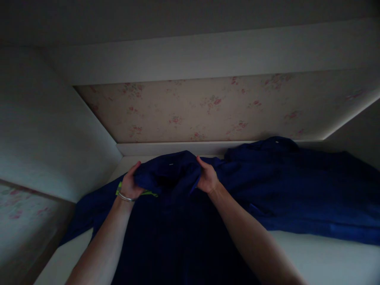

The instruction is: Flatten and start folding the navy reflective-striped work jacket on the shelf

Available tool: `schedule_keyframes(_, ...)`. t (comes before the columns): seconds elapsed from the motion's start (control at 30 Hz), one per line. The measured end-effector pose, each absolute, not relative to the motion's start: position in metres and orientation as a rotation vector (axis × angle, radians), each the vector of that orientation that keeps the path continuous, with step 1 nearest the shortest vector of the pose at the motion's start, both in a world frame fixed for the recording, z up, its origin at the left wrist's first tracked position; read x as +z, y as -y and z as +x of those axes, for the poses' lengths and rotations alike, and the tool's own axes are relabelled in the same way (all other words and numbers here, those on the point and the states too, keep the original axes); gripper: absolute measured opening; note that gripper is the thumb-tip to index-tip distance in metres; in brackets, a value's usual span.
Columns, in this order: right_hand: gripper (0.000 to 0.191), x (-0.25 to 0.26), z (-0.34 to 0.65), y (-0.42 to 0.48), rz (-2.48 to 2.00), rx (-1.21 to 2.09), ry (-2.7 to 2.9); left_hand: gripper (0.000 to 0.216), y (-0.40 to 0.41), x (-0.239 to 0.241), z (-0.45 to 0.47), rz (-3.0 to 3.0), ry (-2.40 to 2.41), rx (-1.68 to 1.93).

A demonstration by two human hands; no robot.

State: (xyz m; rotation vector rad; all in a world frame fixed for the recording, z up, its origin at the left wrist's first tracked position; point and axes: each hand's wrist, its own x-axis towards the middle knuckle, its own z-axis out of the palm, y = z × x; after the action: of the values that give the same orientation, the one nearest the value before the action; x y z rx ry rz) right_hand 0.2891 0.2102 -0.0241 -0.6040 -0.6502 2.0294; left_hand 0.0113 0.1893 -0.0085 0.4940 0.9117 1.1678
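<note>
Head camera looks forward and down, close.

The view is dim and underexposed, with soft light on the floral wall (213,111). The dark blue garment (178,221) sinks into near-black shadow, and straight edges bow toward the murky corners.

Two navy-blue shirts (178,221) (297,186); pale wallpaper (225,107) with pink flowers.
</note>
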Motion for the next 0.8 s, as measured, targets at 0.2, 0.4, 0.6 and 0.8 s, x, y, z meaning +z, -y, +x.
schedule_keyframes(0.2, 0.033, -0.019, 0.310, -0.210, -0.544, 1.862, 0.698, 0.051, -0.182, -0.006, 0.008, 0.580, -0.906, 1.213)
schedule_keyframes(0.4, 0.067, -0.025, 0.300, -0.212, -0.552, 1.699, 0.708, 0.077, -0.179, -0.012, 0.014, 0.668, -0.953, 1.270)
schedule_keyframes(0.6, 0.093, -0.027, 0.288, -0.221, -0.483, 1.707, 0.617, 0.088, -0.187, -0.008, 0.028, 0.803, -0.998, 1.198)
schedule_keyframes(0.8, 0.092, -0.036, 0.284, -0.222, -0.535, 1.664, 0.740, 0.074, -0.183, -0.005, 0.038, 0.858, -1.008, 1.263)
